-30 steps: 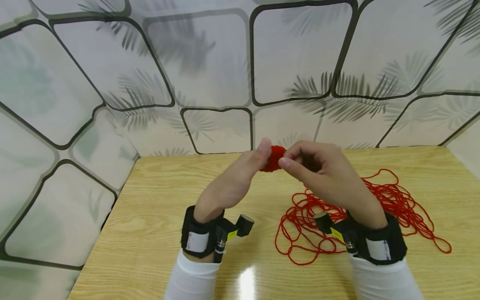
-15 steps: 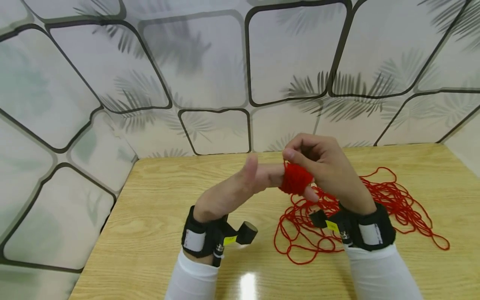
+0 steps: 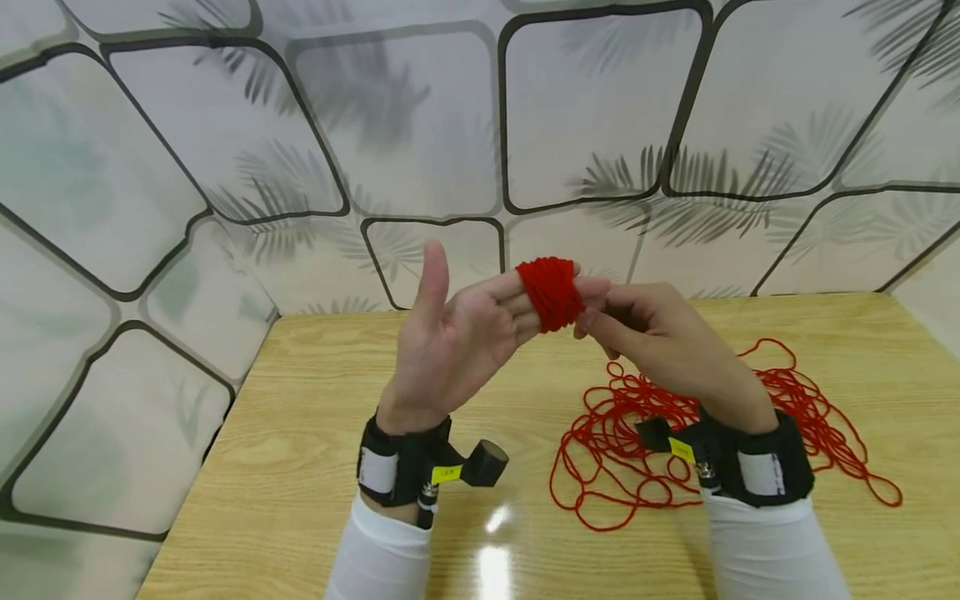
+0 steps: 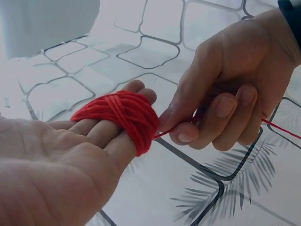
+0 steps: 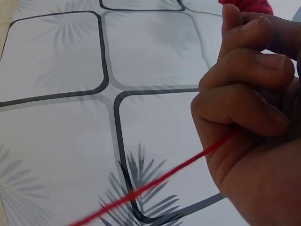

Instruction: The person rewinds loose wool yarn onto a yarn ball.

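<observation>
A thick band of red yarn (image 3: pixel 551 293) is wound round the fingers of my left hand (image 3: pixel 457 350), which is held palm up with fingers straight and thumb raised. In the left wrist view the wound yarn (image 4: pixel 124 117) crosses itself in slanting layers, fingertips poking out beyond it. My right hand (image 3: pixel 667 342) is close beside those fingertips, pinching the yarn strand (image 4: pixel 162 135) between thumb and forefinger. Its other fingers curl over the strand, which trails out from under them in the right wrist view (image 5: pixel 174 172).
A loose, tangled heap of red yarn (image 3: pixel 622 450) lies on the wooden table (image 3: pixel 300 467), under and around the right forearm. Behind the table stands a wall (image 3: pixel 420 125) covered in a stone-and-leaf pattern. Each wrist wears a black strap with a camera.
The left hand has turned from edge-on to palm up, its thumb swinging left. The right hand rose over the wound yarn, then came down to the near side of the left fingertips.
</observation>
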Action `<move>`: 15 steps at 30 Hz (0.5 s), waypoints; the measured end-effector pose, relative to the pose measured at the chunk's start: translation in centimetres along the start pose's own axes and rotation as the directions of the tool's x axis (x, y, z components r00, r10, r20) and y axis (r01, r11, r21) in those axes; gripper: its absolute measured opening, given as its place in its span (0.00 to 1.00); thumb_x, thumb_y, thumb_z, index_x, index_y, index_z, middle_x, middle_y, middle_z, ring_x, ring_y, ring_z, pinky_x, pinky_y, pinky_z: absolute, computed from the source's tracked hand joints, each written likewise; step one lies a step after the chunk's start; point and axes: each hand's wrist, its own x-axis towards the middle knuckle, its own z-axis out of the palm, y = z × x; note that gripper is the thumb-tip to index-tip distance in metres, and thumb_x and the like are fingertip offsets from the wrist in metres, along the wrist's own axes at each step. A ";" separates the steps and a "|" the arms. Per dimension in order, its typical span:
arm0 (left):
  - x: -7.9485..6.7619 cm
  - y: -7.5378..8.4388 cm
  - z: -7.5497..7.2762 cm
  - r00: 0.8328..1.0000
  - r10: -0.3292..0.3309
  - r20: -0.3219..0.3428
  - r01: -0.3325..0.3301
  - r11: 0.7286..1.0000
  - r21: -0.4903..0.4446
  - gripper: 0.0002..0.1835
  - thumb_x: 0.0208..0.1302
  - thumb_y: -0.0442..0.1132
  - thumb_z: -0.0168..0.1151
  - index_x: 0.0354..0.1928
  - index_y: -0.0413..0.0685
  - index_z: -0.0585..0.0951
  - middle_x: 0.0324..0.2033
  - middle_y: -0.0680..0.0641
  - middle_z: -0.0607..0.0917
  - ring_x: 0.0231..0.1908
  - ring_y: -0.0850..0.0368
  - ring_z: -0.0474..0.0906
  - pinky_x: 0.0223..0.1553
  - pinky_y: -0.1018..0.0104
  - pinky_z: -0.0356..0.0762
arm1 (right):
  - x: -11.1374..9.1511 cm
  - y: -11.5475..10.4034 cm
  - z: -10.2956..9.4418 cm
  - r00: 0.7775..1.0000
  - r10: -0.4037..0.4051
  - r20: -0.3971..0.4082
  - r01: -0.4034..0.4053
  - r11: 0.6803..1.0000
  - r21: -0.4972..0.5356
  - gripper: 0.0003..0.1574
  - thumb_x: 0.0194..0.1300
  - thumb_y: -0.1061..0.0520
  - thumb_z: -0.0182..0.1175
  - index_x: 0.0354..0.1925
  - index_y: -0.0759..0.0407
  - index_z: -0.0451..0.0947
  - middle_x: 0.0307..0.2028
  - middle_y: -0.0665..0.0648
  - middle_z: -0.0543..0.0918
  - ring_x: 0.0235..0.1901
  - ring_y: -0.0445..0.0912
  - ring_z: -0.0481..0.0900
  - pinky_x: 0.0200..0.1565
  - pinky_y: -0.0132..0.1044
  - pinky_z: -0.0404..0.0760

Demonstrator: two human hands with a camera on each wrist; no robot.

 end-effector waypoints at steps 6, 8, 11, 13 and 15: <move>0.0 0.2 0.3 0.972 -0.156 -0.173 0.175 0.979 0.103 0.51 0.65 0.69 0.15 0.63 0.27 0.60 0.59 0.31 0.68 0.62 0.44 0.64 0.64 0.56 0.52 | -0.9 -1.1 -0.9 1.000 0.003 0.015 -0.003 1.000 0.009 0.04 0.67 0.56 0.52 0.36 0.54 0.74 0.23 0.55 0.68 0.24 0.48 0.68 0.23 0.41 0.66; 0.2 0.1 0.6 0.947 -0.225 -0.230 0.266 0.949 0.169 0.50 0.64 0.71 0.18 0.61 0.30 0.65 0.56 0.35 0.73 0.59 0.47 0.68 0.63 0.57 0.55 | -1.2 -1.5 -1.1 0.999 -0.013 0.033 0.012 1.000 0.011 0.04 0.66 0.58 0.53 0.38 0.53 0.75 0.23 0.55 0.68 0.24 0.48 0.69 0.23 0.41 0.66; 0.3 -0.3 1.0 0.905 -0.337 -0.260 0.406 0.866 0.291 0.50 0.62 0.73 0.18 0.59 0.38 0.70 0.53 0.43 0.77 0.56 0.52 0.71 0.61 0.58 0.57 | -1.6 -1.9 -1.1 0.996 -0.064 0.058 0.062 0.997 0.037 0.06 0.64 0.62 0.54 0.38 0.53 0.76 0.25 0.54 0.71 0.24 0.46 0.70 0.22 0.40 0.67; 0.4 -0.6 1.3 0.881 -0.411 -0.233 0.472 0.796 0.379 0.50 0.60 0.74 0.15 0.57 0.43 0.73 0.51 0.49 0.78 0.54 0.56 0.73 0.60 0.59 0.57 | -1.7 -2.1 -1.0 0.991 -0.116 0.067 0.111 0.991 0.073 0.08 0.63 0.66 0.54 0.39 0.55 0.76 0.26 0.54 0.73 0.22 0.46 0.69 0.21 0.39 0.68; 0.5 -1.0 1.7 0.869 -0.467 -0.164 0.487 0.745 0.456 0.50 0.60 0.73 0.11 0.55 0.45 0.75 0.50 0.52 0.80 0.52 0.60 0.73 0.59 0.61 0.59 | -1.6 -2.1 -0.8 0.988 -0.144 0.061 0.138 0.986 0.098 0.09 0.62 0.67 0.53 0.38 0.56 0.76 0.27 0.55 0.74 0.23 0.46 0.70 0.21 0.39 0.70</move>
